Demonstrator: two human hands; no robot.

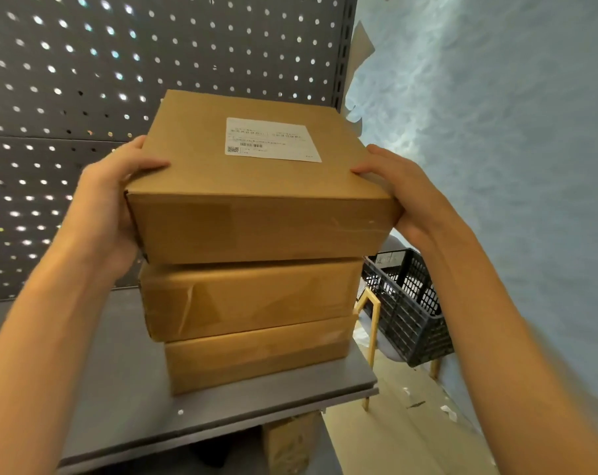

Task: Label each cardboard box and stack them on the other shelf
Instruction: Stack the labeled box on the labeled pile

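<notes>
Three brown cardboard boxes stand stacked on a grey shelf (119,389). The top box (256,221) carries a white printed label (272,139) on its lid. My left hand (119,197) grips its left side with the thumb on the lid. My right hand (400,190) grips its right side, thumb on the lid's edge. The top box sits on or just over the middle box (249,296), slightly skewed. The bottom box (256,354) rests on the shelf; its top is hidden, as is the middle box's.
A grey pegboard back panel (85,97) rises behind the stack. A black plastic crate (407,303) sits on a wooden-legged stool to the right, by a pale blue wall (496,166). Another cardboard box (287,443) stands under the shelf. Paper scraps lie on the floor.
</notes>
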